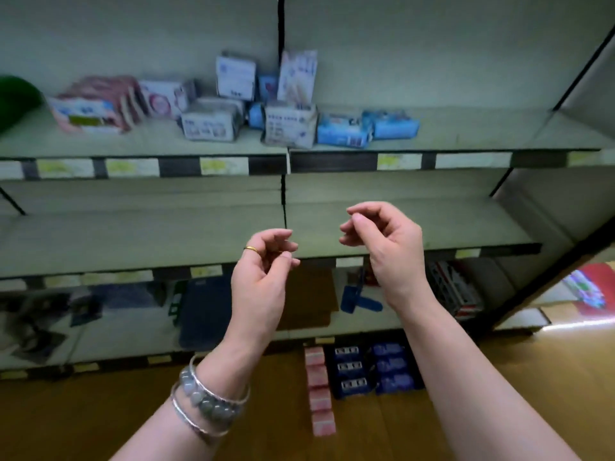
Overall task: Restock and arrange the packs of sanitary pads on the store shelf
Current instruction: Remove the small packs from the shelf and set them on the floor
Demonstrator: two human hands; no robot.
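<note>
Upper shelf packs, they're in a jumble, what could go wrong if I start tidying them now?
The tall white pack seems to stand on end at the back, among the jumbled packs; shifting its neighbours could topple it.
The pink packs and dark blue packs lie on the floor close below your arms; stepping forward, you might tread on them.
The left hand and right hand hold nothing, so nothing steadies the packs yet.
</note>
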